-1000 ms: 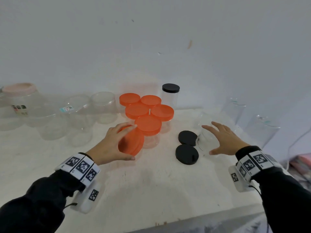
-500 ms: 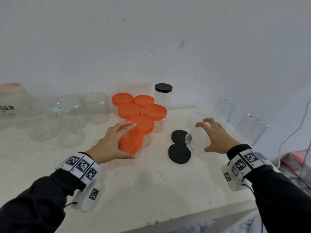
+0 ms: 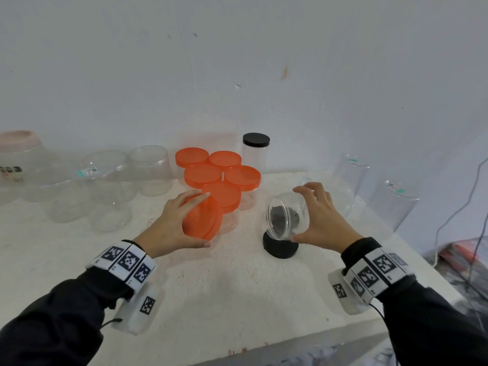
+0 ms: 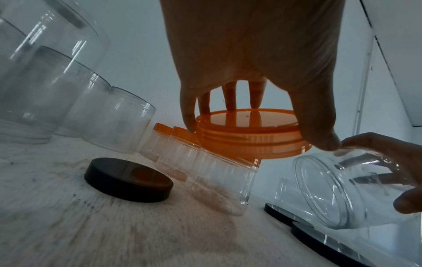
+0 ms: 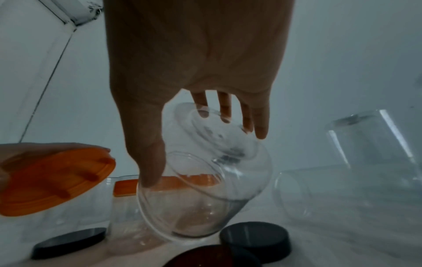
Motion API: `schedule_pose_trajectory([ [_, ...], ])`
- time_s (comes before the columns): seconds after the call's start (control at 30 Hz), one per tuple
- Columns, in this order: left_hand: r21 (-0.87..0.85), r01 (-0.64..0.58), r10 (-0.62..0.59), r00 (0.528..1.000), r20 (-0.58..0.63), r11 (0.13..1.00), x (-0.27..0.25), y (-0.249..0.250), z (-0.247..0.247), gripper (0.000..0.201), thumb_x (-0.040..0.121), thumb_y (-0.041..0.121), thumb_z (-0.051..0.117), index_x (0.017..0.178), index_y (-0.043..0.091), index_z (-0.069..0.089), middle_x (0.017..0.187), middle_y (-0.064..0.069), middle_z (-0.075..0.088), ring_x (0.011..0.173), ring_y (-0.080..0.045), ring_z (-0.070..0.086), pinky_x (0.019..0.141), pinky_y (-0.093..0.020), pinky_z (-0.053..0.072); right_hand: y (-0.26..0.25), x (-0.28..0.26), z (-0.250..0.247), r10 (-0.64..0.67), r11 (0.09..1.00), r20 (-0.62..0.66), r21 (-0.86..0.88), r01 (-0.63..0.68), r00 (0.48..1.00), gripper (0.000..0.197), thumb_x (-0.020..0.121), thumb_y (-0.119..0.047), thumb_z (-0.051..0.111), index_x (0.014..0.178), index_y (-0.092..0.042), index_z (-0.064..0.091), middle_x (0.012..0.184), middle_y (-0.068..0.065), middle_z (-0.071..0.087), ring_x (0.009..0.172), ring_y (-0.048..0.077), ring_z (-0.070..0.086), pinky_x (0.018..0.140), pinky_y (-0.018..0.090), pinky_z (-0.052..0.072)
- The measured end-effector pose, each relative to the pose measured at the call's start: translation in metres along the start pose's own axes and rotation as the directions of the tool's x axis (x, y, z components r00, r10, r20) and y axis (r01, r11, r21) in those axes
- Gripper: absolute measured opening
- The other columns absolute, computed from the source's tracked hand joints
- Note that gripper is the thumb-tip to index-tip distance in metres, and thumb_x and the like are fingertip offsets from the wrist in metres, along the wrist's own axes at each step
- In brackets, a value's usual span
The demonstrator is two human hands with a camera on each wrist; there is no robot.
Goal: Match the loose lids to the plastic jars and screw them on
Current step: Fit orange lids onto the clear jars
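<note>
A: White table [image 3: 211,299] sitting against a pale wall [image 3: 237,62]. L hand [image 3: 169,228] is gripping an orange lid [image 3: 202,219], thumb under the rim, fingers curling over the top. Lid's tilting, hanging over an open clear jar [image 4: 219,180] in front of the capped group.

B: R hand?

A: R hand [image 3: 320,223] is wrapping round a small jar [image 3: 286,216], thumb on the near side, fingers over the base. Jar's tipping on its side, mouth facing L, held in the air above the black lids.

B: How many black lids loose?

A: Right wrist cam is showing 3: one [image 5: 255,236] behind the jar, one [image 5: 68,243] to the L, one [image 5: 212,256] at the bottom edge. Head cam is only showing one [image 3: 280,248] plainly, another showing thru the jar.

B: Done ones?

A: 5 orange-lidded jars [image 3: 203,174] clustering at the back-centre, plus a tall black-lidded jar [image 3: 256,151] by the wall.

B: Rest?

A: Open clear jars [image 3: 111,180] standing along the L, pink-lidded tub [image 3: 18,154] at far L. 2 tall clear containers [image 3: 390,202] standing on the R w/ labels on top, can't tell which way up.
</note>
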State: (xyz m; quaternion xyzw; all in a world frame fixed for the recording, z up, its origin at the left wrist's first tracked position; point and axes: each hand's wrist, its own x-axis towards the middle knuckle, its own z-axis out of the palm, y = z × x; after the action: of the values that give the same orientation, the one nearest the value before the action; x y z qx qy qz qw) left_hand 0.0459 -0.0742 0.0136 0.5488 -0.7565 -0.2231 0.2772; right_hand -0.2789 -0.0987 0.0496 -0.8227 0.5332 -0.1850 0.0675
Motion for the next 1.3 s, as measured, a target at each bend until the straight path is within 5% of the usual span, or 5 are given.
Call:
schedule_pose_trajectory([
  [0.2, -0.028, -0.002, 0.001, 0.999, -0.038, 1.000, -0.012, -0.007, -0.009, 0.096, 0.044, 0.067, 0.069, 0.127, 0.060, 0.021, 0.130, 0.043, 0.013, 0.122, 0.002, 0.016, 0.103, -0.029, 0.022, -0.026, 0.000, 0.021, -0.014, 0.983, 0.013, 0.183, 0.011, 1.000, 0.090, 0.061, -0.027, 0.082, 0.132, -0.010, 0.030, 0.124, -0.005, 0.024, 0.111, 0.014, 0.037, 0.087, 0.017, 0.036],
  [0.57, -0.001, 0.118, -0.117, 0.981, -0.154, 0.993, -0.054, -0.031, -0.039, 0.100, 0.044, 0.066, 0.069, 0.131, 0.056, 0.022, 0.137, 0.027, 0.019, 0.122, -0.001, 0.018, 0.102, -0.028, 0.022, -0.084, 0.009, 0.050, -0.176, 0.965, 0.118, 0.218, 0.147, 0.977, 0.100, 0.056, -0.049, 0.083, 0.138, -0.022, 0.032, 0.125, -0.010, 0.031, 0.112, 0.007, 0.034, 0.090, 0.018, 0.032],
  [0.9, 0.007, 0.246, -0.237, 0.943, -0.234, 0.969, -0.106, -0.046, -0.067, 0.103, 0.042, 0.068, 0.068, 0.133, 0.053, 0.021, 0.137, 0.026, 0.018, 0.122, -0.003, 0.019, 0.100, -0.030, 0.026, -0.137, 0.023, 0.087, -0.193, 0.883, 0.285, 0.468, 0.039, 0.939, 0.089, 0.054, -0.027, 0.088, 0.119, -0.019, 0.027, 0.119, -0.002, 0.035, 0.109, 0.014, 0.041, 0.079, 0.015, 0.040],
  [1.13, -0.023, 0.321, -0.315, 0.907, -0.280, 0.947, -0.129, -0.049, -0.080, 0.117, 0.040, 0.068, 0.068, 0.142, 0.038, 0.021, 0.138, 0.023, 0.021, 0.125, -0.006, 0.022, 0.102, -0.032, 0.027, -0.160, 0.027, 0.119, -0.240, 0.737, 0.378, 0.671, -0.086, 0.894, 0.091, 0.054, -0.024, 0.090, 0.118, -0.024, 0.024, 0.124, -0.005, 0.035, 0.123, 0.014, 0.039, 0.100, 0.030, 0.039],
  [1.3, -0.029, 0.337, -0.333, 0.905, -0.265, 0.941, -0.135, -0.047, -0.084, 0.124, 0.038, 0.073, 0.068, 0.145, 0.032, 0.019, 0.139, 0.025, 0.019, 0.127, -0.005, 0.021, 0.106, -0.032, 0.027, -0.166, 0.030, 0.130, -0.271, 0.724, 0.412, 0.683, -0.098, 0.870, 0.096, 0.060, -0.023, 0.088, 0.127, -0.021, 0.019, 0.134, -0.003, 0.032, 0.126, 0.013, 0.035, 0.101, 0.025, 0.033],
])
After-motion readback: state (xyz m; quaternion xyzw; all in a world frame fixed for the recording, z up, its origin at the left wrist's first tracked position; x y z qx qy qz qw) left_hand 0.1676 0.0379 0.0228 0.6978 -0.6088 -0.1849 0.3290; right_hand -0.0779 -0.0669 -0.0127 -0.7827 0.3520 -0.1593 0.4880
